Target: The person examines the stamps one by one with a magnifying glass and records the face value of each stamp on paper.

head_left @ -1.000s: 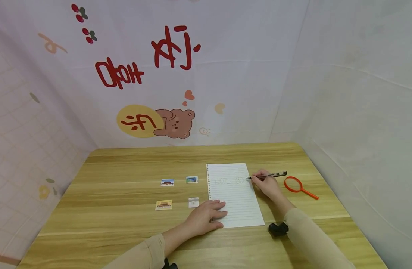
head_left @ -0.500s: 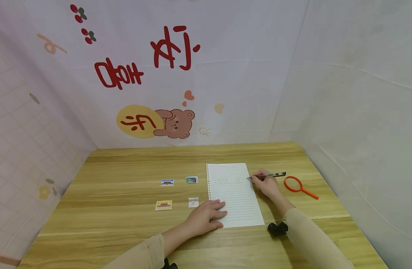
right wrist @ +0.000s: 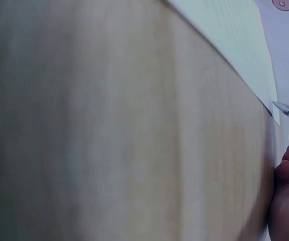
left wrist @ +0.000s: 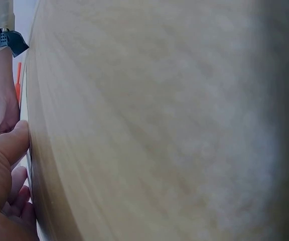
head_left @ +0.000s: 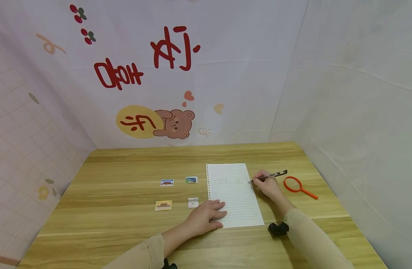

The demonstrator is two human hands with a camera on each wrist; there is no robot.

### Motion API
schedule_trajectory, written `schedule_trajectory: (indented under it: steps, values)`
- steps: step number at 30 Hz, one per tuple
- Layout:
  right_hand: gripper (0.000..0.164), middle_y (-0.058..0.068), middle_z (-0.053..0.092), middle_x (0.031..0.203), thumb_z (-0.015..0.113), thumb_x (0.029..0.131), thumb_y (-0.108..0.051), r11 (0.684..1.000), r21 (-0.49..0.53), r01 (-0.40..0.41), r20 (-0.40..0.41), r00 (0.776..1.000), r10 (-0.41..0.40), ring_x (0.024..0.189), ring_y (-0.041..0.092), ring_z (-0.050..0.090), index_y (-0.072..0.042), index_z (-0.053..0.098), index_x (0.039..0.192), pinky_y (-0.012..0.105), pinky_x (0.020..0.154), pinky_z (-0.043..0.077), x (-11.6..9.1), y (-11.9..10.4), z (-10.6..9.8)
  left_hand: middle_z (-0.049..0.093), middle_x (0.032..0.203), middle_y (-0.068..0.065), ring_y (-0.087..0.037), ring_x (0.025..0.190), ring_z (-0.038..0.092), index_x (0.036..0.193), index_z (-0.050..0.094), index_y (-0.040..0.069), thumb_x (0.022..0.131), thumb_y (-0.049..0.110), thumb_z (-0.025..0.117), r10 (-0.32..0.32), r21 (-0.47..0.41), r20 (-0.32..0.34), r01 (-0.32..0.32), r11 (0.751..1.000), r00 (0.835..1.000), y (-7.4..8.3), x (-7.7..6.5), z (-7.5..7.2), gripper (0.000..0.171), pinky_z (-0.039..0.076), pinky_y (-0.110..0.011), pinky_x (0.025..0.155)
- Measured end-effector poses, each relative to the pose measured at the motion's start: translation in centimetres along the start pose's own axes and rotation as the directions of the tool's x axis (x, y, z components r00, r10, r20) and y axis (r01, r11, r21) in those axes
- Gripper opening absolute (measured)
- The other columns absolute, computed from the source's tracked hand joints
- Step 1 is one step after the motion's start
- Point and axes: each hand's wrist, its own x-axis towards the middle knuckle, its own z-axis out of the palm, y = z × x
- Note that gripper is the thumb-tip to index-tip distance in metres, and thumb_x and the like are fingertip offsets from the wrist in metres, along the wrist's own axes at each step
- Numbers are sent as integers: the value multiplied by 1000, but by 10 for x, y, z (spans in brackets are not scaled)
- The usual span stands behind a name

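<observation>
A sheet of white lined paper (head_left: 237, 205) with punched holes down its left edge lies on the wooden table. Faint handwriting runs across its upper part, ending near the right edge. My right hand (head_left: 267, 186) grips a black pen (head_left: 274, 174), its tip at the end of that writing; the right wrist view shows the pen's clear tip (right wrist: 285, 108) by the paper's edge. With fingers spread, my left hand (head_left: 204, 217) rests on the lower left of the sheet. In the left wrist view the left thumb (left wrist: 14, 143) shows at the far left.
Left of the paper lie a red-building stamp (head_left: 167, 182), a green-blue stamp (head_left: 191, 180), a yellow stamp (head_left: 164, 205) and a grey-white stamp (head_left: 193, 203). An orange magnifying glass (head_left: 301, 188) lies right of my right hand. A printed cloth (head_left: 226, 74) hangs behind the table (head_left: 125, 168).
The pen tip has shifted slightly down and right, and another stroke shows at the end of the writing. My left hand has stayed in place on the paper.
</observation>
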Motion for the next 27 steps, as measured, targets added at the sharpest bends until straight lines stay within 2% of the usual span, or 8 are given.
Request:
schedule_trajectory:
  steps: [4, 9, 19, 27]
  values:
    - [6, 3, 64, 79, 67, 89, -7, 1000, 5, 13, 14, 1000, -14, 67, 20, 54, -9, 65, 83, 28, 58, 45, -1, 0, 0, 53, 144, -4, -23, 137, 44, 130, 68, 17, 90, 32, 74, 12, 3, -7, -12, 1000, 1000, 0, -1, 0, 43, 34, -40, 112]
    - [8, 3, 66, 81, 69, 92, -13, 1000, 2, 28, 42, 999, -28, 67, 18, 54, -6, 66, 89, 26, 57, 43, -1, -1, 0, 54, 143, -5, -25, 136, 45, 129, 69, 16, 89, 32, 74, 26, 5, -18, -26, 1000, 999, 0, -1, 0, 43, 34, -41, 112]
    - [12, 6, 68, 82, 69, 93, -13, 998, 2, 62, 36, 997, -62, 66, 12, 56, -1, 67, 94, 22, 54, 43, 1, 2, 1, 53, 144, -5, -24, 137, 44, 129, 68, 16, 89, 32, 74, 15, 0, -11, -15, 1000, 1000, 0, -1, 0, 43, 34, -41, 112]
    - [15, 4, 68, 81, 70, 93, -15, 999, 0, 46, 38, 998, -46, 67, 14, 56, 0, 66, 93, 22, 56, 43, 2, 2, 1, 53, 144, -5, -24, 136, 44, 129, 68, 16, 89, 32, 74, 21, -1, -11, -21, 1000, 1000, 0, -1, 0, 44, 34, -40, 112]
